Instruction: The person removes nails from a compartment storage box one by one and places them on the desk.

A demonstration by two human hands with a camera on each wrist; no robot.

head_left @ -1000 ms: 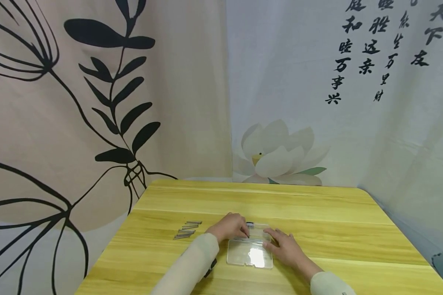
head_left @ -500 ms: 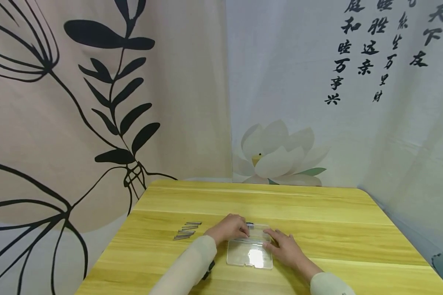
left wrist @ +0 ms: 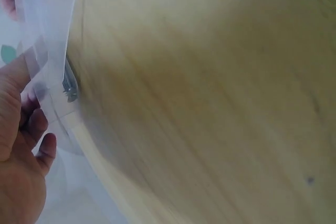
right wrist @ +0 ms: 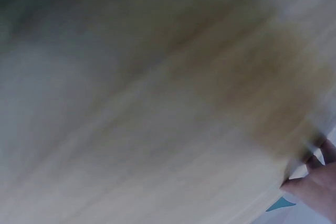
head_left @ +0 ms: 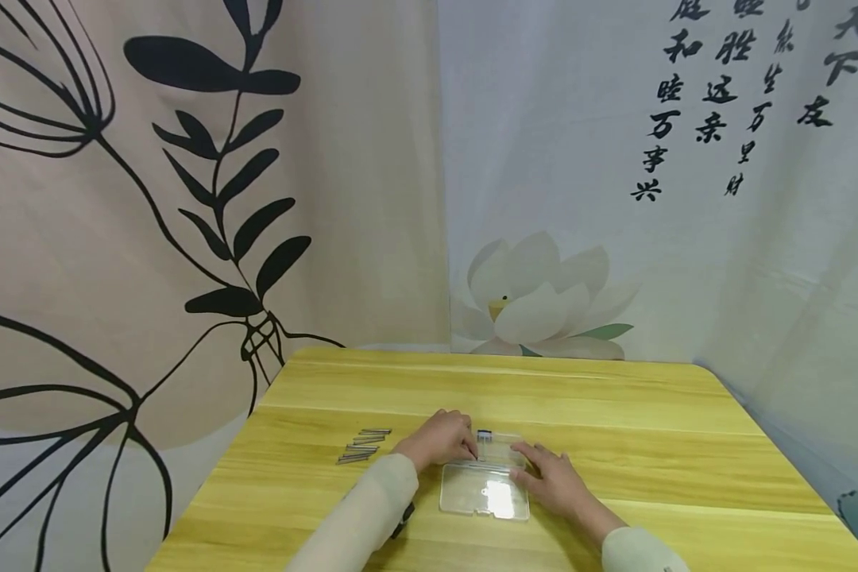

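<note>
A clear plastic box (head_left: pixel 504 450) lies on the table with its transparent lid (head_left: pixel 465 488) folded open toward me. My left hand (head_left: pixel 442 438) is bent down at the box's left side, its fingertips inside or right at the rim; I cannot tell what they hold. In the left wrist view, small grey metal pieces (left wrist: pixel 71 88) show at the clear plastic wall (left wrist: pixel 55 30), beside that hand. My right hand (head_left: pixel 556 481) holds the box's right edge between thumb and fingers. A small dark blue item (head_left: pixel 484 435) sits at the box's far left corner.
Several thin metal rods (head_left: pixel 357 451), like nails or screws, lie in loose rows on the wooden table (head_left: pixel 615 413) left of my left hand. A dark item (head_left: pixel 403 521) shows at the left sleeve. Printed curtains (head_left: pixel 372 199) hang behind the table.
My left hand has shifted slightly left and away from me, showing more of the dark blue item. The right hand, box and rods stay in place.
</note>
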